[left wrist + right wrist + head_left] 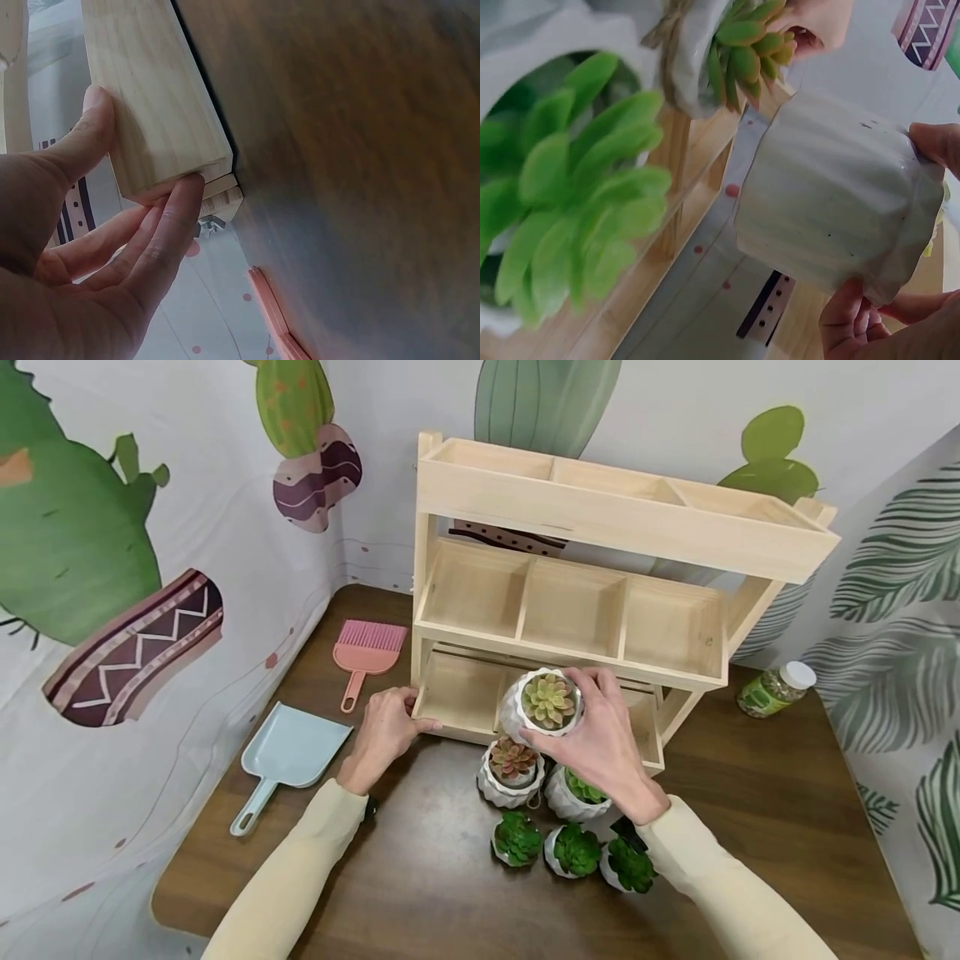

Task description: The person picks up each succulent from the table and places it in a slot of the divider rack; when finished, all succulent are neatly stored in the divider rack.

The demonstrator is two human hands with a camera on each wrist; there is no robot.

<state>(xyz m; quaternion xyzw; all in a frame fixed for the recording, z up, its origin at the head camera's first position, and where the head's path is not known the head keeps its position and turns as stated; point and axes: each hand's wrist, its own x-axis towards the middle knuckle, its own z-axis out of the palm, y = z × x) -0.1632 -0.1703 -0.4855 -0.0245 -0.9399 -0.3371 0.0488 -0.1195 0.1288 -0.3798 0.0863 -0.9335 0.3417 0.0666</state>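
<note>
My right hand holds a white faceted pot by its rim, thumb and fingers on opposite sides. A yellow-green succulent sits in that pot, raised before the bottom tier of the wooden plant shelf. My left hand grips the bottom tier's left front corner, with the thumb on the front board and the fingers against its end. Below the raised pot stand a reddish succulent and a green succulent in white pots. Three small dark green potted plants form a row nearer me.
Left on the brown table lie a pink brush and a light blue dustpan. A white-lidded jar stands right of the shelf. Each shelf tier has divided compartments. Patterned walls border the table behind and at the sides.
</note>
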